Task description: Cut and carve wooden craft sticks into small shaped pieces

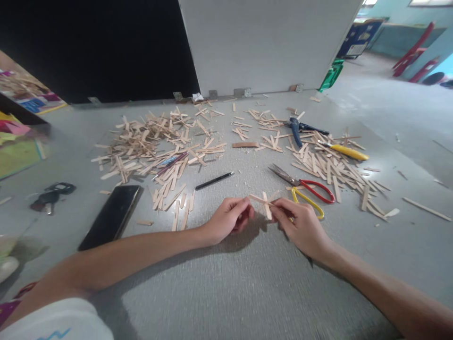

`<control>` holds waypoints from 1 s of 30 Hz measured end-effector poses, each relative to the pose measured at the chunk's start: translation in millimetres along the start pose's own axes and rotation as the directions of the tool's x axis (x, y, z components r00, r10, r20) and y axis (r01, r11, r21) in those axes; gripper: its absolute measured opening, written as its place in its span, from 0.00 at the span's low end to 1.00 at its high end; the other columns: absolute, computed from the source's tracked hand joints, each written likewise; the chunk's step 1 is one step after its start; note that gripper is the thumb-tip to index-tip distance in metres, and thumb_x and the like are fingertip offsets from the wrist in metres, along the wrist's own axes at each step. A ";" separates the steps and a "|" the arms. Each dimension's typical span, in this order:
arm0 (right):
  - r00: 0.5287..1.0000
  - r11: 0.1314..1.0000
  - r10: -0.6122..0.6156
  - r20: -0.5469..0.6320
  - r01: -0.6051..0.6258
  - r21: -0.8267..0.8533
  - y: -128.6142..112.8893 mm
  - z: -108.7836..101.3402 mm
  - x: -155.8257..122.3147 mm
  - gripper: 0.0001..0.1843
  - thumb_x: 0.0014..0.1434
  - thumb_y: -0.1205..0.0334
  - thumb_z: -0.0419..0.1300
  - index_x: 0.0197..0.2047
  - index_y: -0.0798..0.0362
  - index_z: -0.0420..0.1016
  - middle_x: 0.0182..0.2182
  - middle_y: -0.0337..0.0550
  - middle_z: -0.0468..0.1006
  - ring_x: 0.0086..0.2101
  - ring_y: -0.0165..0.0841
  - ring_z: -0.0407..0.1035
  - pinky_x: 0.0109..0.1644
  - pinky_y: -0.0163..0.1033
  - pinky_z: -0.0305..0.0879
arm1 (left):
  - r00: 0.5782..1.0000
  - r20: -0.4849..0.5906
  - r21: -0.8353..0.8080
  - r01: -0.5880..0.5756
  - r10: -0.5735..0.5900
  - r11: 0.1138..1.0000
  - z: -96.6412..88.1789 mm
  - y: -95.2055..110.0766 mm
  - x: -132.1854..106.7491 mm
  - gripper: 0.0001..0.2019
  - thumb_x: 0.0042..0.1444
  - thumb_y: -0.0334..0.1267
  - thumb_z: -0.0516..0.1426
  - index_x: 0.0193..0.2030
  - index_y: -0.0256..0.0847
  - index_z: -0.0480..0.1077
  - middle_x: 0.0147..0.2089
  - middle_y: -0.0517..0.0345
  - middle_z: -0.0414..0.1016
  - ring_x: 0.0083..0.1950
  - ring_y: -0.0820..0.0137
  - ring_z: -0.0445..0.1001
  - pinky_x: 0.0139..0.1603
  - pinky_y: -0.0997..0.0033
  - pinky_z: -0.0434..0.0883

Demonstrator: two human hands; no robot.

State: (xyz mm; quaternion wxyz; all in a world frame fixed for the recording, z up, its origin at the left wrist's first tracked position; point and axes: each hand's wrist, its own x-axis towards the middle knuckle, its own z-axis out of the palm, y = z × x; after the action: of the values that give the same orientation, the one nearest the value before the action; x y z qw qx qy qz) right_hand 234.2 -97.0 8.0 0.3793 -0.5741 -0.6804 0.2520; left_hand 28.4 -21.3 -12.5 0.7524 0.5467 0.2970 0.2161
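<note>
Between my two hands is a small piece of crossed wooden craft sticks (266,208), raised a little above the grey table. The right hand (299,224) pinches one side of it between thumb and fingers. My left hand (231,218) is closed, its thumb and fingertips at the other end of a stick; the exact contact is hard to make out. Just beyond the right hand lie scissors (293,182) with one red and one yellow handle. A dark pen (214,181) rests past my left hand.
Piles of craft sticks (141,139) spread at left and right (323,163). Blue-handled pliers (295,130) and a yellow cutter (348,152) lie at right. A phone (111,215) and keys (51,198) are at left. A black and white panel (269,45) stands behind.
</note>
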 end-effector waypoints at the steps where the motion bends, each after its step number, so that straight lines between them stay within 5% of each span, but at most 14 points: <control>1: 0.999 0.999 0.032 -0.003 -0.032 0.002 -0.7 -0.1 -0.1 0.17 0.72 0.60 0.56 0.29 0.49 0.72 0.21 0.36 0.75 0.22 0.29 0.66 0.29 0.35 0.62 | 0.995 -0.083 0.048 -0.047 0.051 0.998 0.3 1.1 -0.3 0.25 0.67 0.62 0.59 0.33 0.40 0.70 0.20 0.68 0.62 0.19 0.77 0.57 0.19 0.77 0.56; 4: 0.997 0.997 0.080 0.007 -0.081 0.022 -2.1 0.1 -0.5 0.18 0.72 0.57 0.56 0.29 0.49 0.72 0.20 0.36 0.73 0.22 0.29 0.65 0.28 0.36 0.60 | 0.969 -0.153 0.176 -0.169 0.197 0.970 1.4 4.8 -0.8 0.19 0.65 0.55 0.64 0.40 0.39 0.76 0.29 0.63 0.71 0.27 0.75 0.66 0.28 0.77 0.63; 10: 0.993 0.989 0.083 0.080 -0.092 0.117 -4.4 3.4 -1.6 0.17 0.72 0.56 0.56 0.30 0.49 0.75 0.19 0.35 0.73 0.21 0.29 0.65 0.26 0.35 0.59 | 0.981 0.054 0.169 -0.192 0.186 0.967 -0.8 3.7 0.5 0.17 0.66 0.52 0.65 0.44 0.37 0.85 0.39 0.51 0.82 0.39 0.68 0.77 0.42 0.70 0.74; 21: 0.998 0.994 0.025 0.061 -0.031 0.101 -4.5 7.9 -10.8 0.17 0.72 0.58 0.57 0.30 0.49 0.76 0.20 0.36 0.75 0.19 0.28 0.67 0.25 0.34 0.61 | 0.984 0.044 0.064 -0.178 0.175 0.982 1.0 -0.4 1.0 0.16 0.60 0.52 0.70 0.38 0.39 0.86 0.40 0.49 0.84 0.40 0.66 0.79 0.43 0.69 0.74; 25: 0.994 0.985 0.080 0.081 -0.091 0.150 -4.4 8.0 -10.2 0.18 0.72 0.55 0.57 0.31 0.49 0.77 0.20 0.37 0.75 0.19 0.29 0.66 0.24 0.34 0.60 | 0.987 0.034 0.050 -0.159 0.157 0.986 1.4 1.6 -0.1 0.16 0.59 0.52 0.70 0.39 0.38 0.85 0.38 0.52 0.83 0.37 0.69 0.77 0.41 0.70 0.74; 30: 0.966 0.929 0.198 0.167 -0.239 0.282 -5.0 6.4 -7.7 0.23 0.73 0.44 0.58 0.32 0.50 0.77 0.21 0.37 0.74 0.16 0.26 0.59 0.17 0.32 0.55 | 0.996 0.047 0.100 -0.085 0.081 0.991 -0.1 1.5 -2.2 0.22 0.62 0.57 0.67 0.39 0.36 0.81 0.29 0.59 0.76 0.25 0.76 0.67 0.28 0.76 0.65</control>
State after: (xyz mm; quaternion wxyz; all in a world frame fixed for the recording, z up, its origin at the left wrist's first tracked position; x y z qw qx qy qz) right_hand 226.5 -105.0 6.5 0.3842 -0.5638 -0.5902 0.4314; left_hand 26.7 -22.2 -10.6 0.7202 0.6006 0.2685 0.2202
